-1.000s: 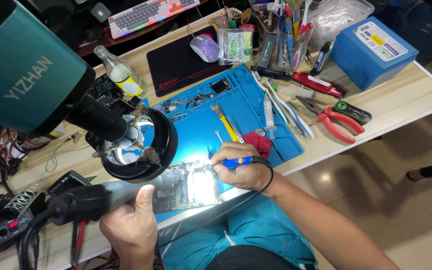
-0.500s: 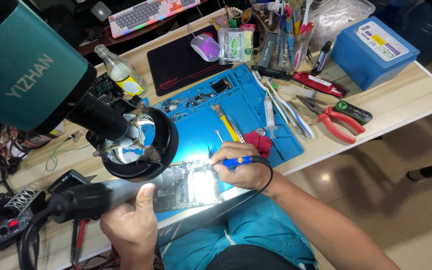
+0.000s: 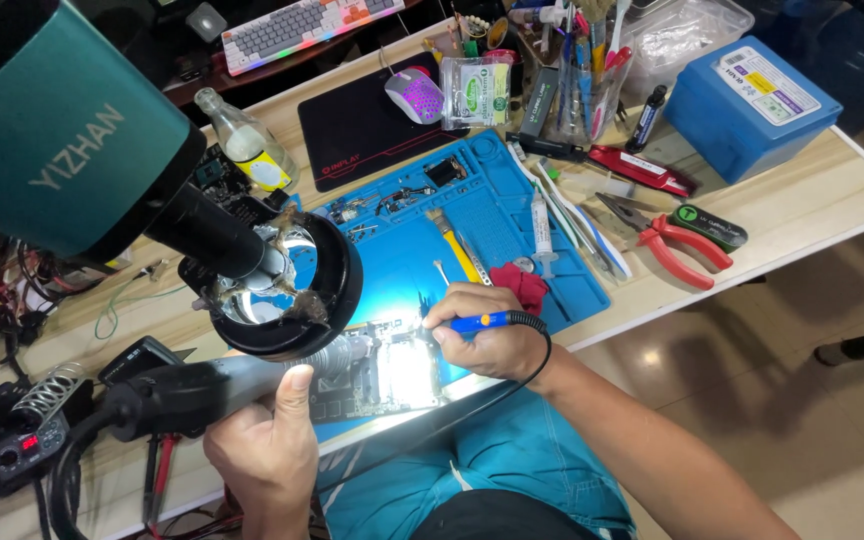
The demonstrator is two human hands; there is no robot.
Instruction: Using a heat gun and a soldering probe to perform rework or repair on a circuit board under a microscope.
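A blue-handled soldering iron (image 3: pixel 480 322) is pinched between the thumb and fingers of the right hand (image 3: pixel 487 335), just right of the frame's centre; its tip is laid on the brightly lit circuit board (image 3: pixel 392 372) below centre, and its black cord (image 3: pixel 537 355) is looped round the wrist. The left hand (image 3: pixel 267 450), at the lower left, is wrapped round the grey handle of a hot-air gun (image 3: pixel 202 385), thumb laid upward along it, the metal nozzle aimed at the board from the left. The board is lying on a blue work mat (image 3: pixel 472 215). Just above the nozzle, a black ring light (image 3: pixel 282 290) beneath a teal microscope body (image 3: pixel 62 130) is seen in the upper left. A red cloth (image 3: pixel 520 283) is touching the right hand's upper edge. Red-handled pliers (image 3: pixel 677 245) and a blue box (image 3: pixel 752 105) are set well apart, at the upper right of the wooden table (image 3: pixel 812 205).
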